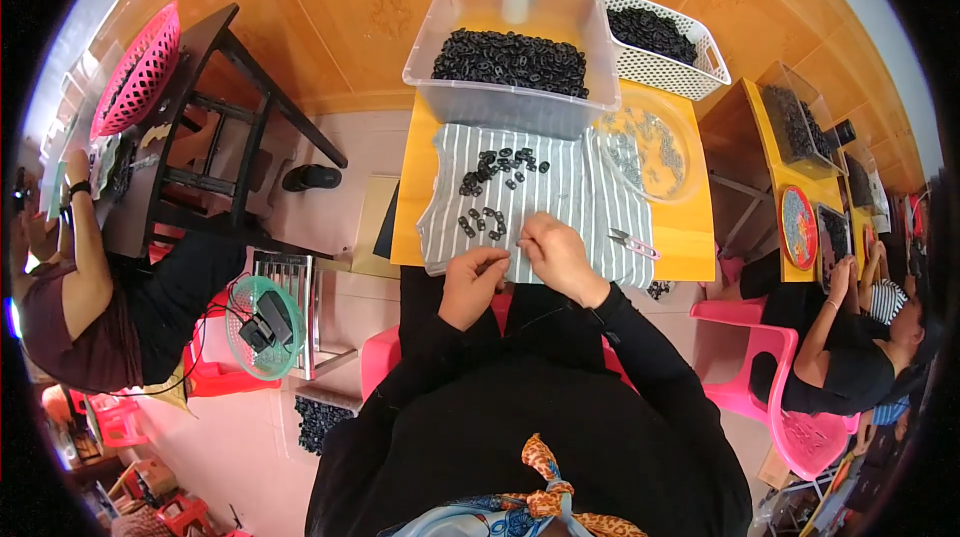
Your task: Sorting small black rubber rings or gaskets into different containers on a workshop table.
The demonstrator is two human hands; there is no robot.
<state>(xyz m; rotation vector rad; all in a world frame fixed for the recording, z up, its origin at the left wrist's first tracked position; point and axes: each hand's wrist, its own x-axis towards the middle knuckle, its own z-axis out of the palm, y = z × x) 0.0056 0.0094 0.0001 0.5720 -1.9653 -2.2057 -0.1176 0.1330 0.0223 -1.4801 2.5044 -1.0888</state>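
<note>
Over the near edge of a grey-and-white striped cloth [590, 197], my left hand [472, 287] is closed, thumb against fingers. My right hand [558, 259] is beside it, a little higher, its fingers curled in a pinch. Anything between the fingertips of either hand is too small to make out. Just beyond the hands lie several small black oval pieces with holes [482, 223]. A larger loose heap of the same black pieces [492, 169] sits farther up the cloth. Small pink-handled snips [636, 244] rest to the right of my right hand.
A clear plastic bin [512, 109] of black pieces stands at the table's back, beside a white perforated basket [712, 69]. A shallow round tray [682, 187] with tiny shiny bits overlaps the cloth's right side. Other people sit at tables left and right.
</note>
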